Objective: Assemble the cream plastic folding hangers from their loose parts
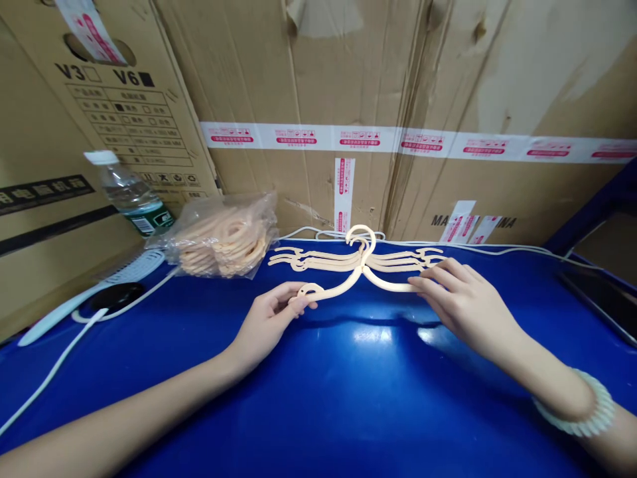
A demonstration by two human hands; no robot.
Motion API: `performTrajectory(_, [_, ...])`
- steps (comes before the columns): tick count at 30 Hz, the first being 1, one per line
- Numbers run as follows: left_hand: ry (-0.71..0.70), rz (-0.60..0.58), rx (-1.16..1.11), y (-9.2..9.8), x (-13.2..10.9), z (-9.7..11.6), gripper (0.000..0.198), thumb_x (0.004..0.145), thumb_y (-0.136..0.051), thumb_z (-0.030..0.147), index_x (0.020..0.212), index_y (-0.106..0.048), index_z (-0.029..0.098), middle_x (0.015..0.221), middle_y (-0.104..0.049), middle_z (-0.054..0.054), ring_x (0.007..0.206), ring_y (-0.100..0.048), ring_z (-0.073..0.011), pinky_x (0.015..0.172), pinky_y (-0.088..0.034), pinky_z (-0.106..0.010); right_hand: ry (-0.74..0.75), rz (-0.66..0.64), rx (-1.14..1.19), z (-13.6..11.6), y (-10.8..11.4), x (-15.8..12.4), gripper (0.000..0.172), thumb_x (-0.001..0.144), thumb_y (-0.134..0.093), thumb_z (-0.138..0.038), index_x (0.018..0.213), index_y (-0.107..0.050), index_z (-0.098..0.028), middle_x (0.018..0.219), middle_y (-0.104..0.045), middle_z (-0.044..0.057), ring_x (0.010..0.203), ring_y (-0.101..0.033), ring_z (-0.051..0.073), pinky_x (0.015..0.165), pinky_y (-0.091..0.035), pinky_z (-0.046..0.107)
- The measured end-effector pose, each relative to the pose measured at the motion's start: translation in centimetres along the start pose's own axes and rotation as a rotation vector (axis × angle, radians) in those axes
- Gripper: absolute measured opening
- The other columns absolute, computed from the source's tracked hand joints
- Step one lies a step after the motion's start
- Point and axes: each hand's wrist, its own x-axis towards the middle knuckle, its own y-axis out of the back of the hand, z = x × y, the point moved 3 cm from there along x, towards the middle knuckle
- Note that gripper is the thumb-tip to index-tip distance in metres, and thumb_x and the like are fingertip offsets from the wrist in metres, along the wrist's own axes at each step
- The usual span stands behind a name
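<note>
A cream plastic clothes hanger (pixel 344 287) is spread out between my two hands, its hook pointing up and away from me. My left hand (pixel 273 315) pinches the looped end of its left arm. At the other end, my right hand (pixel 465 302) grips the tip of the right arm, which the fingers partly cover. Just behind it lie several similar hangers (pixel 328 261), stacked on the blue tabletop (pixel 348 398) with their arms spread. The held hanger's hook overlaps the hooks of that stack in view.
A clear plastic bag of folded hangers (pixel 221 242) sits at the back left, beside a water bottle (pixel 132 192). Further left are a pale blue brush-like object (pixel 94 292), a black disc (pixel 117 297) and a white cable (pixel 54 385). Cardboard boxes (pixel 308 86) wall the back.
</note>
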Motion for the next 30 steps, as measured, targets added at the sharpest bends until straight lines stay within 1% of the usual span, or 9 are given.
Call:
performTrajectory(3, [0.040, 0.020, -0.093, -0.1, -0.1, -0.4, 0.029, 0.090, -0.066, 0.039, 0.109, -0.071, 0.018, 0.087, -0.075, -0.005, 0.072, -0.061, -0.0150, 0.071, -0.051, -0.029, -0.054, 0.055, -0.194, -1.1, 0.1, -0.5, 0.032, 0.094, -0.043, -0.009, 0.111, -0.068, -0.019, 0.109, -0.073, 0.013, 0.092, -0.067, 0.028, 0.070, -0.048, 0.036])
performTrajectory(5, [0.059, 0.022, -0.137, -0.2, -0.2, -0.7, 0.029, 0.089, -0.068, 0.039, 0.109, -0.072, 0.019, 0.090, -0.075, -0.005, 0.074, -0.061, -0.0147, 0.073, -0.051, -0.029, -0.065, 0.053, -0.272, -1.8, -0.1, -0.8, 0.040, 0.092, -0.039, -0.004, 0.116, -0.067, -0.018, 0.113, -0.073, 0.012, 0.076, -0.069, 0.022, 0.059, -0.047, 0.032])
performTrajectory(7, [0.080, 0.021, -0.167, -0.2, -0.2, -0.9, 0.029, 0.088, -0.070, 0.039, 0.108, -0.073, 0.019, 0.092, -0.076, -0.006, 0.075, -0.062, -0.0148, 0.075, -0.051, -0.029, -0.067, 0.031, -0.334, -2.4, -0.3, -1.0, 0.045, 0.089, -0.037, -0.001, 0.120, -0.066, -0.016, 0.116, -0.074, 0.011, 0.060, -0.066, 0.017, 0.051, -0.045, 0.031])
performTrajectory(10, [0.107, 0.027, -0.184, -0.2, -0.3, -1.0, 0.031, 0.088, -0.071, 0.040, 0.110, -0.072, 0.017, 0.093, -0.076, -0.006, 0.077, -0.063, -0.0155, 0.077, -0.051, -0.030, -0.084, 0.046, -0.396, -2.8, 0.0, -1.0, 0.050, 0.083, -0.039, 0.003, 0.123, -0.065, -0.013, 0.125, -0.071, 0.015, 0.050, -0.062, 0.014, 0.045, -0.044, 0.029])
performTrajectory(14, [0.121, 0.033, -0.185, -0.4, -0.3, -0.7, 0.032, 0.088, -0.071, 0.038, 0.111, -0.072, 0.016, 0.093, -0.075, -0.007, 0.078, -0.062, -0.0151, 0.077, -0.050, -0.028, -0.074, 0.184, -0.421, -3.0, 0.9, -0.9, 0.046, 0.082, -0.044, 0.004, 0.119, -0.067, -0.009, 0.126, -0.070, 0.017, 0.056, -0.064, 0.014, 0.048, -0.043, 0.028])
performTrajectory(16, [0.114, 0.025, -0.208, -0.6, -0.4, -0.4, 0.032, 0.088, -0.071, 0.038, 0.110, -0.072, 0.016, 0.091, -0.074, -0.006, 0.076, -0.062, -0.0146, 0.075, -0.050, -0.028, -0.080, 0.220, -0.419, -2.9, 1.2, -0.9, 0.043, 0.083, -0.046, 0.005, 0.117, -0.068, -0.009, 0.126, -0.070, 0.017, 0.057, -0.064, 0.014, 0.050, -0.042, 0.028])
performTrajectory(23, [0.088, 0.015, -0.279, -0.9, -0.5, -0.2, 0.027, 0.088, -0.072, 0.039, 0.102, -0.073, 0.016, 0.089, -0.071, -0.005, 0.074, -0.062, -0.0136, 0.073, -0.051, -0.026, -0.143, 0.322, -0.416, -1.8, 1.2, -1.2, 0.039, 0.088, -0.047, -0.001, 0.117, -0.068, -0.018, 0.130, -0.068, 0.012, 0.059, -0.062, 0.013, 0.049, -0.035, 0.027])
performTrajectory(27, [0.108, 0.017, -0.300, -0.9, -0.6, -0.3, 0.029, 0.088, -0.072, 0.040, 0.103, -0.074, 0.016, 0.089, -0.072, -0.005, 0.075, -0.064, -0.0137, 0.075, -0.052, -0.026, -0.258, 0.280, -0.303, -1.2, 1.4, -1.2, 0.039, 0.090, -0.045, -0.001, 0.116, -0.067, -0.021, 0.141, -0.060, 0.013, 0.073, -0.068, 0.017, 0.046, -0.031, 0.025])
performTrajectory(30, [0.126, 0.029, -0.337, -0.9, -0.6, -0.3, 0.030, 0.087, -0.074, 0.041, 0.104, -0.074, 0.016, 0.091, -0.073, -0.005, 0.076, -0.065, -0.0133, 0.076, -0.054, -0.025, -0.321, 0.260, -0.134, -1.0, 1.2, -1.0, 0.033, 0.093, -0.047, -0.007, 0.113, -0.067, -0.023, 0.147, -0.052, 0.013, 0.088, -0.070, 0.022, 0.047, -0.038, 0.023])
